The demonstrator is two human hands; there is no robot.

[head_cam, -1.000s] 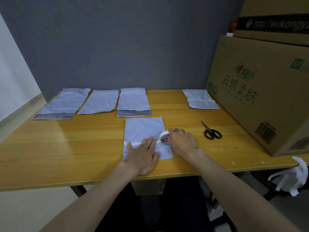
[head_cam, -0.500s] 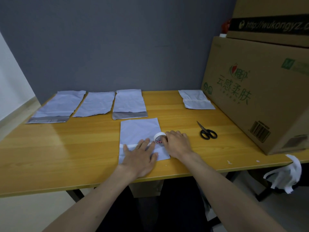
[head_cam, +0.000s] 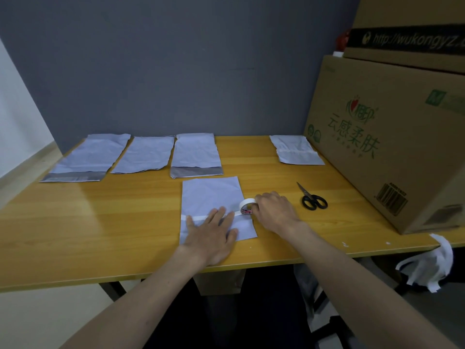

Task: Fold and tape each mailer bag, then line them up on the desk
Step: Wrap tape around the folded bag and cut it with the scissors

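A folded pale mailer bag [head_cam: 210, 197] lies near the front edge of the wooden desk [head_cam: 100, 222]. My left hand [head_cam: 211, 233] presses flat on its lower part, fingers spread across a strip of white tape [head_cam: 198, 218] that runs along the fold. My right hand [head_cam: 274, 210] grips a white tape roll [head_cam: 247, 206] standing at the bag's right edge, with the strip leading from it. Three unfolded mailer bags [head_cam: 88, 157] [head_cam: 147, 154] [head_cam: 197, 154] lie in a row at the back left. A folded, taped bag [head_cam: 295, 149] lies at the back right.
Black scissors [head_cam: 312, 199] lie right of my right hand. A large cardboard box [head_cam: 392, 152] fills the desk's right side, with another box [head_cam: 407, 31] stacked on it. Crumpled white paper strips [head_cam: 432, 265] hang off the desk's right front corner. A grey wall stands behind.
The tape roll and both hands hold nearly the same place on the bag; the camera has shifted slightly, so the scene sits a little lower and to the left.
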